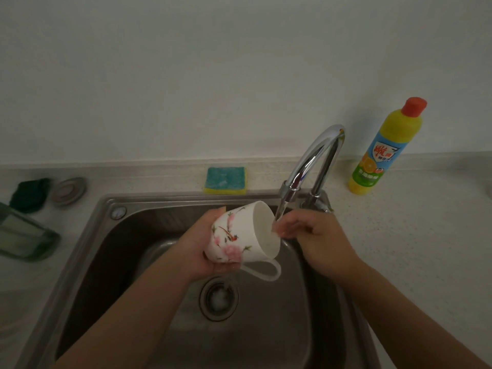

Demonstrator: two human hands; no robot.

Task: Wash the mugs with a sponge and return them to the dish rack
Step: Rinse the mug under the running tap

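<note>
A white mug point(234, 235) with a pink flower and bird print lies tilted on its side over the steel sink point(106, 235), mouth turned to the right, handle pointing down. My left hand point(202, 243) cups its base and body from below and the left. My right hand point(311, 235) is at the mug's rim, fingertips at the mouth under the running water from the chrome faucet point(314, 161). Water runs off the mug toward the drain point(218, 296). A blue and yellow sponge point(225, 180) lies on the counter behind the sink.
A yellow dish soap bottle point(386, 147) with an orange cap stands right of the faucet. On the left counter lie a dark green scouring pad point(29, 195), a round metal sink stopper point(68, 190) and a green glass dish point(24, 235). The white wall rises behind.
</note>
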